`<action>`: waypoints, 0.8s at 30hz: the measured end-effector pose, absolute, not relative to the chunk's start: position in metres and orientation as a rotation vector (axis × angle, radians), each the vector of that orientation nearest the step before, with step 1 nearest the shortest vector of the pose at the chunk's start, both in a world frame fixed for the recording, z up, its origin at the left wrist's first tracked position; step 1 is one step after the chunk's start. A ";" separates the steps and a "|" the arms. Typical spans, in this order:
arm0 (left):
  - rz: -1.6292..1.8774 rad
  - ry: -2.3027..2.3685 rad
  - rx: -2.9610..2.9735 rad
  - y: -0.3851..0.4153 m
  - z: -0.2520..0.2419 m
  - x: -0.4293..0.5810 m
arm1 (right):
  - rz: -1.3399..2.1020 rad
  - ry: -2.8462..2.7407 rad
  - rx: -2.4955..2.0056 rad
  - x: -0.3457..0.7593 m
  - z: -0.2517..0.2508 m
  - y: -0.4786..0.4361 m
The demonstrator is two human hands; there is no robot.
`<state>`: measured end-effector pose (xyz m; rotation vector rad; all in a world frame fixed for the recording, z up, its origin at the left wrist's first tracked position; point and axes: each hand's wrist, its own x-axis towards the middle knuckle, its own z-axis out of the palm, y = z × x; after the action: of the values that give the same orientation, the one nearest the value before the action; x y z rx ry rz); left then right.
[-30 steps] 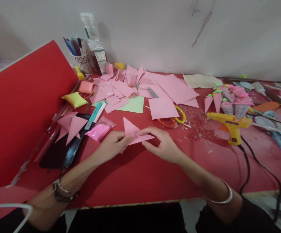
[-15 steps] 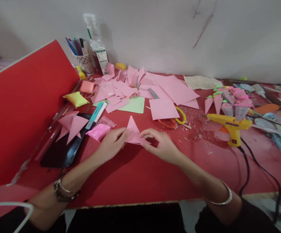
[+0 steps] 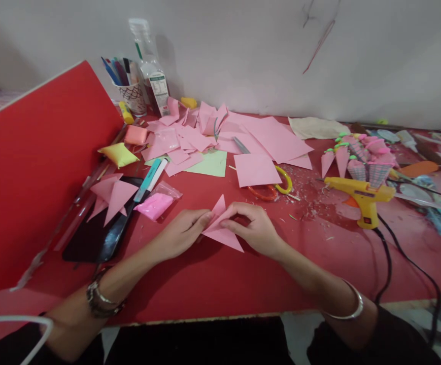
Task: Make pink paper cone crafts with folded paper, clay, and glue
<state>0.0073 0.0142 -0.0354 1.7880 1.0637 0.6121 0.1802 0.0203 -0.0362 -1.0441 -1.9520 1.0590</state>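
A folded piece of pink paper is held just above the red table, one point up and a flap spread toward the lower right. My left hand pinches its left side between thumb and fingers. On its right side, my right hand grips the edge between thumb and curled fingers. A flat pink paper square lies beyond my hands, partly covering scissors with red and yellow handles. Left of my left hand is a packet of bright pink clay-like stuff.
Folded pink triangles lie on a black phone at left, by a leaning red board. Pink sheets cover the back. At right are a yellow glue gun with a black cord and several small cones.
The pink paper has turned and opened out, its lower flap now pointing to the lower right. My left hand has shifted slightly right and the right hand now grips the folded edge.
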 end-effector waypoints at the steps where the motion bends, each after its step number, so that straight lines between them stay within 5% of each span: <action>1: 0.622 1.047 1.785 0.014 -0.035 0.008 | 1.077 -1.919 -1.066 0.180 -0.036 0.020; 24: 0.586 1.158 1.857 0.014 -0.037 0.009 | 1.182 -1.613 -1.100 0.175 -0.040 0.019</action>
<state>0.0090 0.0141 -0.0374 1.8573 1.1580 0.5856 0.1751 0.0191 -0.0402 -1.1003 -1.6132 1.1816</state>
